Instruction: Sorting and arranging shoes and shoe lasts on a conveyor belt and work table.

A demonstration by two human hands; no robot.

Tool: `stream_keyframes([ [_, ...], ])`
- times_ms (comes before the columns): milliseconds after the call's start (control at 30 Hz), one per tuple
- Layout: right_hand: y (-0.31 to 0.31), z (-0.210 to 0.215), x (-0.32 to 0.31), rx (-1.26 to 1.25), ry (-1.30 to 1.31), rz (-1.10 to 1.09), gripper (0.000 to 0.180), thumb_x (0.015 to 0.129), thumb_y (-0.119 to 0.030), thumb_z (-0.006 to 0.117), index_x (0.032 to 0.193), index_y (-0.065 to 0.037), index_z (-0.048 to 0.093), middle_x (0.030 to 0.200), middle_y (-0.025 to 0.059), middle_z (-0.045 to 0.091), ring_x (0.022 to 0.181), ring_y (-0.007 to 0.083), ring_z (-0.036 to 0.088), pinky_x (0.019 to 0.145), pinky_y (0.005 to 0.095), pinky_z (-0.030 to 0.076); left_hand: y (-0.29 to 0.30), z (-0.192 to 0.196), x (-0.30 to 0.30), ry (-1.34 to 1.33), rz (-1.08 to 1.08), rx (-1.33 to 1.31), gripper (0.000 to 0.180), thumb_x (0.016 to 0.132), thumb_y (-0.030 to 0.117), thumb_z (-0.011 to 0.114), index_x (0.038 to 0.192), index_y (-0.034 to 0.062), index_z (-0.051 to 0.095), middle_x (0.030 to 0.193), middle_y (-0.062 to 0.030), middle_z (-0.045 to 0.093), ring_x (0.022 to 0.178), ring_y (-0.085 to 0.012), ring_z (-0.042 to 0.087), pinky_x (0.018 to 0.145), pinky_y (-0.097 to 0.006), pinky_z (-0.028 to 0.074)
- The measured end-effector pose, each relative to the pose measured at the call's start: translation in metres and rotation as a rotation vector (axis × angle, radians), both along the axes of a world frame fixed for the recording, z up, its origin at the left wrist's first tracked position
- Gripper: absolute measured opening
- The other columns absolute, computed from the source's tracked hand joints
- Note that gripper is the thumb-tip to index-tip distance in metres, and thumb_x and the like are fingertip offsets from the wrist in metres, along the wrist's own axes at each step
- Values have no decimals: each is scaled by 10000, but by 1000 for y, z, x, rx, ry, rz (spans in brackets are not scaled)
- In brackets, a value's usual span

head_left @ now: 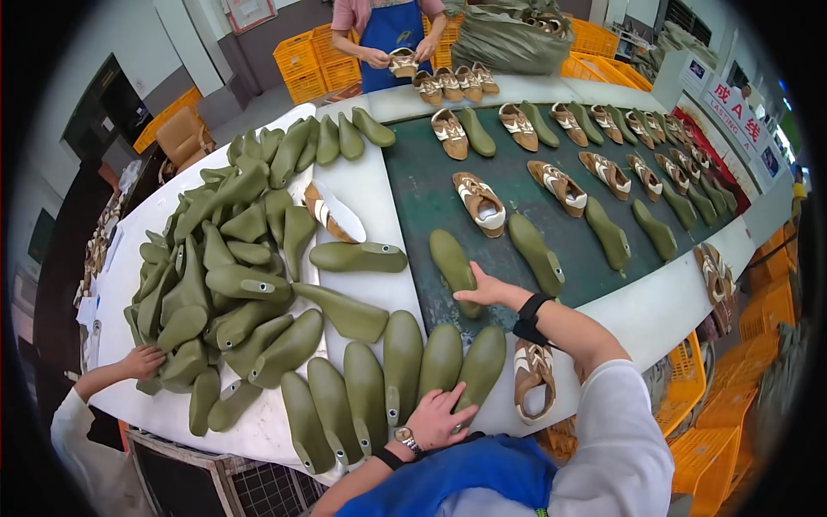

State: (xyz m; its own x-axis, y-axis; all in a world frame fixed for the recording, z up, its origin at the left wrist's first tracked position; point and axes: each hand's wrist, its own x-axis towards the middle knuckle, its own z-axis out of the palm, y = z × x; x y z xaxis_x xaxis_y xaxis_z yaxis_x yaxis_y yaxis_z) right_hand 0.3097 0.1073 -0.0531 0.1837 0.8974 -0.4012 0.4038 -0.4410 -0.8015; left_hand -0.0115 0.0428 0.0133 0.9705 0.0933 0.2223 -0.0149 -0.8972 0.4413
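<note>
On the green conveyor belt [412, 185], my right hand [488, 286] is closed around the near end of an olive-green shoe last [450, 254], which lies with its toe pointing away from me. My left hand [435, 420], wearing a watch, is closed at the near end of another shoe last [482, 358], the rightmost of a row on the white table [258, 439]. Its fingertips lie over that last, and part of the grip is hidden. Beside it in the row stands a further shoe last [441, 358]. A brown and white shoe upper [534, 379] sits near my right forearm.
A heap of shoe lasts [215, 250] covers the left table, where another person's hand [143, 362] rests. Shoe uppers [479, 202] and lasts line the belt. Opposite, a person in a blue apron [388, 39] holds a shoe upper [402, 62]. Orange crates [715, 457] stand right.
</note>
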Motion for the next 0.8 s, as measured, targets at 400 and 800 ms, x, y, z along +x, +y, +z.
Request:
stream_keyframes([
  [400, 141, 88, -69, 240, -744, 278, 246, 784, -201, 524, 966, -145, 680, 1007, 131, 631, 973, 315, 586, 832, 423, 476, 0, -26, -14, -5, -5, -56, 446, 749, 329, 635, 1162, 195, 532, 1339, -231, 380, 1030, -313, 525, 927, -411, 380],
  [800, 287, 14, -117, 177, -676, 171, 378, 835, -328, 494, 962, -7, 646, 963, 233, 625, 937, 390, 591, 854, 459, 455, -1, -69, -9, -111, -32, -36, 359, 820, 212, 442, 1109, 40, 569, 1332, -262, 377, 1030, -325, 519, 938, -445, 358],
])
